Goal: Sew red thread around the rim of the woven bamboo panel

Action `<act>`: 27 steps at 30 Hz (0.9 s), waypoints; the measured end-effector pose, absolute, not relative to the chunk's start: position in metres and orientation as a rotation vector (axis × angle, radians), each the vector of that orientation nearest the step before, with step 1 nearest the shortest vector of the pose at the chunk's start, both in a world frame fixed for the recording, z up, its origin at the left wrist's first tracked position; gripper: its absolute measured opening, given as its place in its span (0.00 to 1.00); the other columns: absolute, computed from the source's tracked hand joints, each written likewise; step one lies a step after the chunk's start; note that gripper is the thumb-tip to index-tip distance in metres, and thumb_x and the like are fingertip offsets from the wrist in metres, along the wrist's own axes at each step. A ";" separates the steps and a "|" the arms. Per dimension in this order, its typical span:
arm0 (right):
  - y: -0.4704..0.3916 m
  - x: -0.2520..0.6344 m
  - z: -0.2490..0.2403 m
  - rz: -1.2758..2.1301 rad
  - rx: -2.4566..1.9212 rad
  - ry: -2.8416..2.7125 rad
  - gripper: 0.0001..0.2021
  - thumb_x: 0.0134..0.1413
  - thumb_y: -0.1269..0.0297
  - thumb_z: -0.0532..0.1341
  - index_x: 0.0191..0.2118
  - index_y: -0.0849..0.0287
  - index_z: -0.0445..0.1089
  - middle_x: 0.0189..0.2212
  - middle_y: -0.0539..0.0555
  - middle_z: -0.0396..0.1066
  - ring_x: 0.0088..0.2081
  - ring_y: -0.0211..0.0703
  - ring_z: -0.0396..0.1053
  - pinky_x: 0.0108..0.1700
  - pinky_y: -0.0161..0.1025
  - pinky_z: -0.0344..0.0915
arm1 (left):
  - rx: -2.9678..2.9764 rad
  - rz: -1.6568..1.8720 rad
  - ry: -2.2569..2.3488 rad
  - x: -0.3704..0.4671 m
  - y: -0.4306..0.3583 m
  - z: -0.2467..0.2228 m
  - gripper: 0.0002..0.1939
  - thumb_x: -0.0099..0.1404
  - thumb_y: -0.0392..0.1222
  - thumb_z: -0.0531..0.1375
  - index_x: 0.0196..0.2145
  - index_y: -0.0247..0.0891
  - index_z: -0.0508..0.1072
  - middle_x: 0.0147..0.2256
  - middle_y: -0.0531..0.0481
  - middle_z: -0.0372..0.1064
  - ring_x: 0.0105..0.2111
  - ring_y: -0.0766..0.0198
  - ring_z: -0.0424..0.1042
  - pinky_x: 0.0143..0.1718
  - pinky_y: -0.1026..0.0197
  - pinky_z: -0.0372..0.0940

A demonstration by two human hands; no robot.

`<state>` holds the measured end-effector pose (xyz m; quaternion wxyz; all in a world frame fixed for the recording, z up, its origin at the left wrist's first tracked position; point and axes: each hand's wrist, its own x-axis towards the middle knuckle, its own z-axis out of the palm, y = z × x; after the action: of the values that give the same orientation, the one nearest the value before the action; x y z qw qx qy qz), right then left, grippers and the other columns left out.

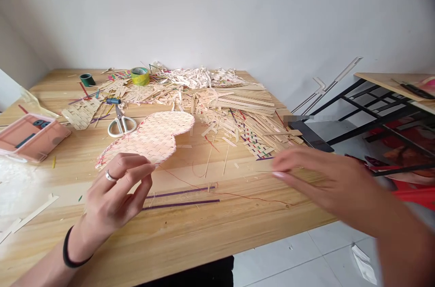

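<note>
My left hand [117, 192], with a ring and a black wristband, pinches the near edge of a flat woven bamboo piece [154, 135] shaped like a lobed mat, lifted off the wooden table [190, 228]. A thin red thread [217, 193] runs from the piece across the table toward my right hand [316, 176], which is blurred, held flat with fingers close together at the table's right edge; whether it pinches the thread I cannot tell. Two purple strips [183, 198] lie between the hands.
White-handled scissors [120, 125] lie behind the woven piece. A heap of bamboo strips and coloured woven scraps [231, 106] covers the far table. A pink box [29, 135] sits at left, yellow-green tape [140, 75] and a dark spool [87, 79] at back. A black metal frame [374, 110] stands at right.
</note>
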<state>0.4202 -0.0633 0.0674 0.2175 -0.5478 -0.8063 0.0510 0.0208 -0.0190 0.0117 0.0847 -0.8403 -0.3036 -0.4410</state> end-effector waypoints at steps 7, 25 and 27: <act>0.000 0.278 0.066 0.557 -0.907 -2.261 0.05 0.66 0.76 0.64 0.37 0.62 0.75 0.38 0.52 0.72 0.36 0.35 0.71 0.41 0.34 0.65 | -2.546 -1.314 -0.861 0.020 -0.019 0.009 0.16 0.62 0.19 0.66 0.45 0.31 0.76 0.40 0.44 0.75 0.40 0.62 0.76 0.40 0.59 0.71; 0.021 0.282 0.040 0.994 -0.833 -2.086 0.02 0.62 0.72 0.70 0.36 0.61 0.79 0.31 0.48 0.74 0.31 0.32 0.67 0.35 0.32 0.63 | -2.580 -1.249 -0.895 0.023 -0.022 0.014 0.15 0.61 0.18 0.65 0.41 0.33 0.75 0.39 0.44 0.74 0.38 0.60 0.76 0.36 0.56 0.72; 0.020 0.286 0.039 1.106 -0.915 -2.287 0.02 0.60 0.74 0.71 0.36 0.60 0.81 0.32 0.48 0.76 0.31 0.32 0.68 0.35 0.31 0.61 | -2.578 -1.226 -0.919 0.022 -0.021 0.013 0.15 0.61 0.19 0.66 0.41 0.34 0.75 0.40 0.45 0.75 0.37 0.61 0.77 0.37 0.57 0.73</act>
<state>0.2862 0.0204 0.0389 0.2191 -0.3306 -0.8264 0.3997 0.0218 -0.0210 0.0125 0.0714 -0.8575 -0.3056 -0.4077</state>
